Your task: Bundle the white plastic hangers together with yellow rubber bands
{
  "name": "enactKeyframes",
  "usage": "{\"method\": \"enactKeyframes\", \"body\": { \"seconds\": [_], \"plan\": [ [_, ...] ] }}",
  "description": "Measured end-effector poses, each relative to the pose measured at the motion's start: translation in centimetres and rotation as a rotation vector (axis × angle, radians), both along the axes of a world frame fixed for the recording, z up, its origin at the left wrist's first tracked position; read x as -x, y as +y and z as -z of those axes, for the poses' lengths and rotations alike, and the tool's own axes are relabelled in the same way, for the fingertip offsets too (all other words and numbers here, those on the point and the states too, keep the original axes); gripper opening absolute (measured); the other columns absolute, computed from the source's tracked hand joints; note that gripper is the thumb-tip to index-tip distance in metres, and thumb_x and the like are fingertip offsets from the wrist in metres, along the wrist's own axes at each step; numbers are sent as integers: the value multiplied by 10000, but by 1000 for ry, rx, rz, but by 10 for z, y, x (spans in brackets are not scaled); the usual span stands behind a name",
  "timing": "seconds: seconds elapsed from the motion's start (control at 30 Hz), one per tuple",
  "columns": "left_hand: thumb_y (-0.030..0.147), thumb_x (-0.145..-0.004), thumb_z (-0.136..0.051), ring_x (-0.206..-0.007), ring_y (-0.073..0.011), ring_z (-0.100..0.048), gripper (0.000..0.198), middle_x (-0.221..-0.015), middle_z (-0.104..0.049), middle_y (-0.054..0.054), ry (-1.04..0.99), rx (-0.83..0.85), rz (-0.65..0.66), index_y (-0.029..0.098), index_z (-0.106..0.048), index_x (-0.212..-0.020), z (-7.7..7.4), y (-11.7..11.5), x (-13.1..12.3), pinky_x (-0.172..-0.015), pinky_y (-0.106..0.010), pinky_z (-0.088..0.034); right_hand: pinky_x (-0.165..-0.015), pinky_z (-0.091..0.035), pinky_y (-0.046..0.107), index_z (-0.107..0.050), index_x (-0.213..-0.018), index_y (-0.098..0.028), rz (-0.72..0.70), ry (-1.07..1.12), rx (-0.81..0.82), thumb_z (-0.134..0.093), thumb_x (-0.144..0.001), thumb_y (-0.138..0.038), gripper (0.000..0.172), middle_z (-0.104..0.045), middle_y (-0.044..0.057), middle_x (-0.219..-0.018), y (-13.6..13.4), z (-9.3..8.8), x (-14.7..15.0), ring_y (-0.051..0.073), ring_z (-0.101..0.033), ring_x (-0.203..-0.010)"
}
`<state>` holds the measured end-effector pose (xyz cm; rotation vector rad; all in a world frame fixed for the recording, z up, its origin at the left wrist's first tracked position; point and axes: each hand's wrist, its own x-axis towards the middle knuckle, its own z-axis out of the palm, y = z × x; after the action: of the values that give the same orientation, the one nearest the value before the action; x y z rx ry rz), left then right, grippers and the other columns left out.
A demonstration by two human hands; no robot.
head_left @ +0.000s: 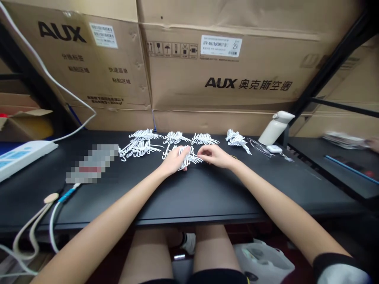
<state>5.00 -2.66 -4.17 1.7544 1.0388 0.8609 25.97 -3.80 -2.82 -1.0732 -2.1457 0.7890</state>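
My left hand [175, 161] is closed around a bundle of thin white hooks [187, 159] above the dark tabletop. Just right of it, my right hand [215, 155] has its fingers pinched together by the straight tips of that bundle; what is between them, if anything, is too small to make out. Behind my hands lie more bundles of white hooks, one at the back middle [175, 137] and one right of it [204, 139]. Several hooks [142, 142] are piled to the left, and another bundle [237, 139] rests farther right.
A white bottle [274, 128] and a small white case [274, 149] stand at the back right. To the left are a phone-like, blurred-out object [93, 163] on a cable and a white power strip [26, 156]. Large cardboard boxes [251, 94] wall off the back.
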Motion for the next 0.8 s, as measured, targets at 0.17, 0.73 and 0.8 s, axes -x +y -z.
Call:
{"method": "enactKeyframes", "body": {
  "seconds": [0.17, 0.73, 0.8],
  "plan": [
    [594, -873, -425, -465, -173, -633, 412, -577, -608, 3, -22, 26, 7, 190, -501, -867, -1, 0, 0, -412, -248, -462, -523, -410, 226, -619, -794, -155, 11, 7, -26, -571, -829, -307, 163, -586, 6, -663, -6, -7, 5, 107, -500, -562],
    [458, -875, -522, -459, -144, -615, 343, -533, -608, 3, -168, 139, -65, 136, -551, -990, -10, -2, -3, -383, -197, -432, -578, -514, 271, -578, -823, -159, 62, 280, 98, -611, -813, -380, 224, -615, 18, -690, -9, 9, 23, 148, -625, -628],
    [458, -885, -502, -408, -133, -572, 341, -472, -585, 8, -148, 150, -51, 131, -569, -959, -11, -3, -3, -381, -200, -430, -540, -516, 256, -579, -822, -153, 56, 328, 181, -645, -788, -412, 270, -607, 8, -643, -9, 9, 24, 144, -629, -595]
  ]
}}
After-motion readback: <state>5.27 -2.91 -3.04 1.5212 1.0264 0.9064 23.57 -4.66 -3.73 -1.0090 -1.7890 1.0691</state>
